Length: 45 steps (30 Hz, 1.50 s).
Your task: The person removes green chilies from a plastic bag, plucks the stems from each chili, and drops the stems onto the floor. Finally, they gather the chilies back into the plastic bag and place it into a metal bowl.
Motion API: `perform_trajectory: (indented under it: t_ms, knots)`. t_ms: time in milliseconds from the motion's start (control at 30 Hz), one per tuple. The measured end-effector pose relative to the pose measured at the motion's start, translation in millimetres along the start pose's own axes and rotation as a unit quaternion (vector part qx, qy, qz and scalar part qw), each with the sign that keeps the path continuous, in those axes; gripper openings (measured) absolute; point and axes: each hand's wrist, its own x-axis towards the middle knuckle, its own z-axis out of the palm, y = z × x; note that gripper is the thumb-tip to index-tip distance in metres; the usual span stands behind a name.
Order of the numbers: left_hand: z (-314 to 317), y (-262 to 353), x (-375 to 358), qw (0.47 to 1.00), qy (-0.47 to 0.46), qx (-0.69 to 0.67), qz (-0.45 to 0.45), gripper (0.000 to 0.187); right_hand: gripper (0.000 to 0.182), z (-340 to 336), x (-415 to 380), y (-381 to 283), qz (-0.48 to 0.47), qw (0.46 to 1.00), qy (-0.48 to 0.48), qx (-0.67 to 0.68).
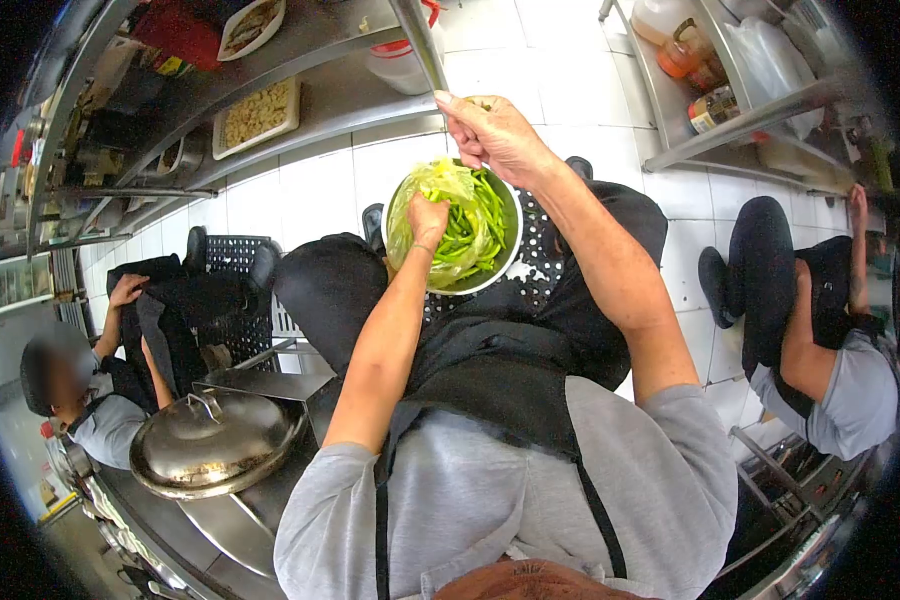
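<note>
A round metal bowl rests in front of my lap, lined with a thin yellowish plastic bag. Long, slender green pods, like chili peppers or beans, fill the bag. My left hand reaches down into it, fingertips hidden among the pods. Just above the bowl's far right rim, my right hand is raised with its fingers curled in and the thumb pointing left. Something small and greenish shows at its far edge, too little to identify.
Left stands a steel shelf with a tray of pale pieces and a white bucket. Another rack with jars is at right. People sit on both sides. A lidded pan is at lower left, near my left elbow.
</note>
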Motion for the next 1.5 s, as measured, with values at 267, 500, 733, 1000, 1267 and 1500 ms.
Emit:
perform_trajectory:
  t_ms: [267, 500, 733, 1000, 1267, 1500]
  knots:
    - [10.7, -13.1, 14.4, 0.966, -0.095, -0.215, -0.11, 0.026, 0.04, -2.9, 0.9, -11.5, -0.016, 1.0, 0.004, 0.017]
    - [-84.5, 11.3, 4.8, 0.953, -0.265, -0.118, -0.084, 0.025, 0.039, -3.1, 5.7, 0.2, -0.009, 0.999, 0.022, -0.04]
    - [-189.7, 72.8, -10.5, 0.926, -0.263, -0.262, 0.065, 0.023, 0.041, -11.2, 18.1, 42.2, 0.056, 0.961, 0.016, -0.27]
    - [-203.4, 93.7, -22.6, 0.865, -0.316, -0.37, 0.122, 0.022, 0.036, 1.2, 14.6, 62.5, 0.202, 0.963, -0.038, -0.174]
    - [-190.3, 85.9, -17.7, 0.822, -0.133, -0.549, -0.065, 0.021, 0.021, 10.0, 22.3, 69.8, 0.128, 0.989, 0.049, 0.048]
    - [-163.6, 81.9, -26.5, 0.752, -0.142, -0.641, -0.055, 0.016, 0.027, 11.5, 23.7, 77.2, 0.056, 0.997, 0.057, 0.006]
